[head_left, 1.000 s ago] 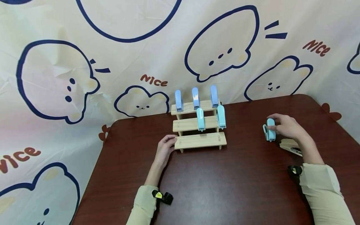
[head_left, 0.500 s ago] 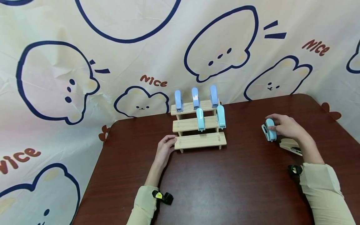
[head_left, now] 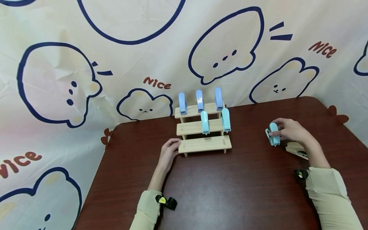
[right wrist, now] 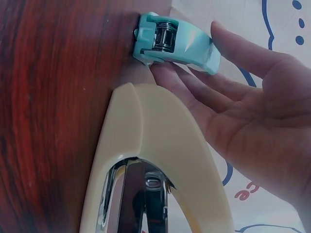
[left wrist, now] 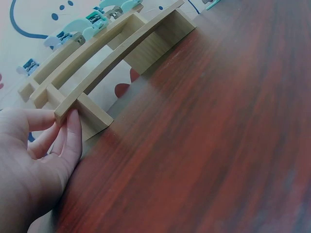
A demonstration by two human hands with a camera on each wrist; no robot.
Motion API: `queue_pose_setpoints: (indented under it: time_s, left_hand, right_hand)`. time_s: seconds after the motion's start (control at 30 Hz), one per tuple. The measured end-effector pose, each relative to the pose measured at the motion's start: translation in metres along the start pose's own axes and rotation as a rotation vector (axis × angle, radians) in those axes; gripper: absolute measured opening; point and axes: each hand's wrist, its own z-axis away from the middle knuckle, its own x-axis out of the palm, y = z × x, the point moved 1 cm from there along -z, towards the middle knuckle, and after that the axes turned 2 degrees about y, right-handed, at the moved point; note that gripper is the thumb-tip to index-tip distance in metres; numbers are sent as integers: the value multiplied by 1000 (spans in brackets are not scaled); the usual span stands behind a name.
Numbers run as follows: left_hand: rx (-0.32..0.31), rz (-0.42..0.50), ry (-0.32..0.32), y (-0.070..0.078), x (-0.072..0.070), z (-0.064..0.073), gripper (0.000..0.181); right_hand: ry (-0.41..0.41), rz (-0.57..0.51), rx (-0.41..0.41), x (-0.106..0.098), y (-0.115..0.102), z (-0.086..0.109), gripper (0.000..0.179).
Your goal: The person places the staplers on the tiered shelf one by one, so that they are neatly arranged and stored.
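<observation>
My left hand (head_left: 167,152) pinches the left end of the lowest board on a three-step wooden rack (head_left: 204,144). In the left wrist view, thumb and fingers close round that board's corner (left wrist: 65,110). Far to the right, my right hand (head_left: 291,130) holds a teal stapler (head_left: 275,140) down at the table. Seen from the right wrist, the teal stapler (right wrist: 187,43) lies between the thumb and the fingers, its metal end facing the camera. A larger cream stapler (head_left: 296,149) lies by the right wrist, partly hidden under the forearm.
Three blue staplers, one being a blue stapler (head_left: 200,100), stand on the rack's top step. Two teal staplers, among them a teal stapler (head_left: 226,119), stand on the middle step. Behind the dark wooden table (head_left: 230,188) hangs a cartoon-printed cloth (head_left: 129,64).
My right hand has shifted slightly left with the teal stapler, which has turned a little. The left hand keeps its pinch on the rack, and the rack has not moved.
</observation>
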Motion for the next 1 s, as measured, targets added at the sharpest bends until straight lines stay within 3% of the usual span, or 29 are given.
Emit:
queue_pose_setpoints:
  time_s: [0.73,1.0]
  left_hand:
    - [0,-8,0,-1,-1,0,20]
    - [0,-8,-3,-1,-1,0,22]
  right_hand:
    - [157,-6,15,-8,-10,9,56]
    - [295,-48,16,-15,-15,15,55]
